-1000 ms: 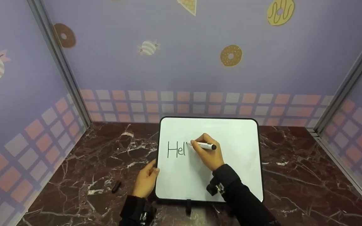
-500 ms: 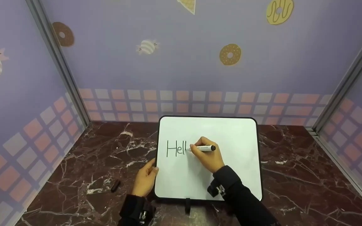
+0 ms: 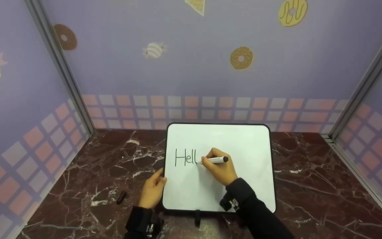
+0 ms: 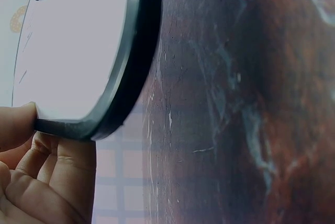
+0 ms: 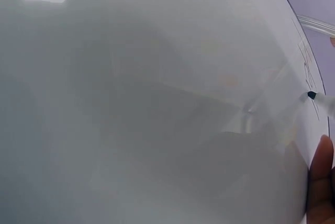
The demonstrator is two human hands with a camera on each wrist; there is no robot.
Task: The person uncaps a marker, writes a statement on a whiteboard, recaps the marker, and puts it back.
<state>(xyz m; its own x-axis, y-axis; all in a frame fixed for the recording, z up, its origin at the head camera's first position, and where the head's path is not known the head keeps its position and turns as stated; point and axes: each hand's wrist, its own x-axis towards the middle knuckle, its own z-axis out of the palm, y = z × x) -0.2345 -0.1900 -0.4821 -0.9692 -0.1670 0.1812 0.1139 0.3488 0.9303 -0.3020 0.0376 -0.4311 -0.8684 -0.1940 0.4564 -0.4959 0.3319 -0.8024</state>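
A whiteboard with a black frame stands tilted on the table, bearing the handwritten letters "Hell" at its upper left. My right hand pinches a white marker with a black end, its tip at the foot of the last letter. In the right wrist view the dark marker tip is right at the written strokes. My left hand grips the board's left edge; the left wrist view has the thumb on the front and the fingers behind the frame.
A small black marker cap lies on the dark marbled table, left of my left hand. A black piece sticks out below the board's lower edge. A patterned wall rises behind the board, with side walls left and right.
My right hand has moved downward with the marker, and a second "l" now follows "Hel" on the board. The left hand keeps its grip on the edge.
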